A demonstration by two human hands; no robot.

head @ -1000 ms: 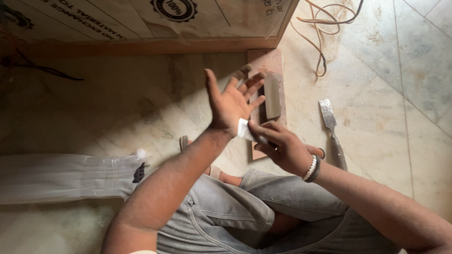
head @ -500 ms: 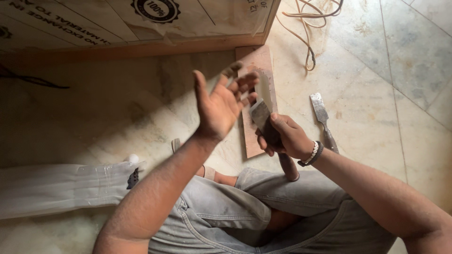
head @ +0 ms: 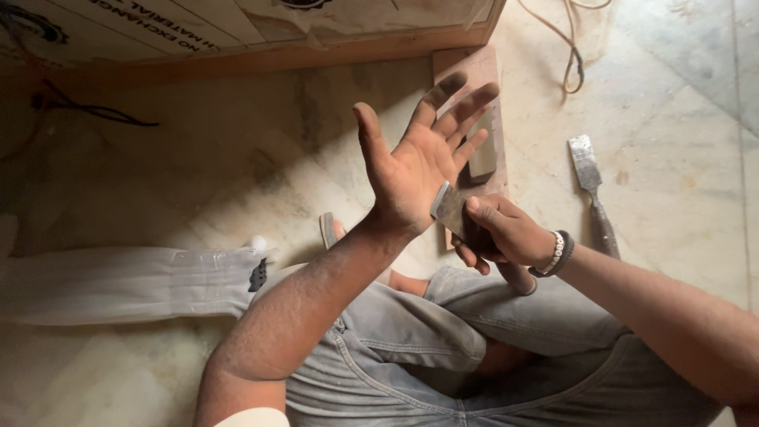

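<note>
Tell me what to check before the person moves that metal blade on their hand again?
1. Right hand has a firm grip on the blade: ok.
2. Left hand open, fingers spread: ok.
3. Blade edge against the palm: touching, sharpness cannot tell.
4. Sharpening stone lying on its wooden board: ok.
5. Spare chisel lying on the floor, apart from the legs: ok.

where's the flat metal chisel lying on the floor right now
In the head view, the flat metal chisel lies on the pale stone floor, right of the right hand.
</note>
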